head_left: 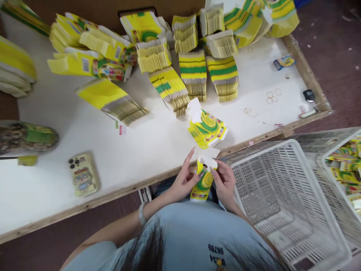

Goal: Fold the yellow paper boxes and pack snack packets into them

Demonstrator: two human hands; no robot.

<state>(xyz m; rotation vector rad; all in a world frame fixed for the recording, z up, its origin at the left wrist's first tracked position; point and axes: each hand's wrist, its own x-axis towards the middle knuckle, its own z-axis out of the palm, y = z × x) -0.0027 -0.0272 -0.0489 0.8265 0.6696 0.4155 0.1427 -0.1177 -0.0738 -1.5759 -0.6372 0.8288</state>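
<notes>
A yellow and green box (203,185) with open white flaps at its top is held in front of the blue shirt, near the table's front edge. My left hand (186,178) grips its left side, fingers and thumb pressed to it. On the upper right side, my right hand (225,181) pinches the box by a flap. Just beyond the hands, a small pile of similar flattened boxes (207,126) lies on the white table (158,137).
Stacks of folded yellow cartons (193,71) stand along the table's back. A phone (84,174) lies at the left, near a jar (36,137). Right of the body is a white basket (293,203); a second basket (327,156) holds many boxes. Rubber bands (270,98) lie at the right.
</notes>
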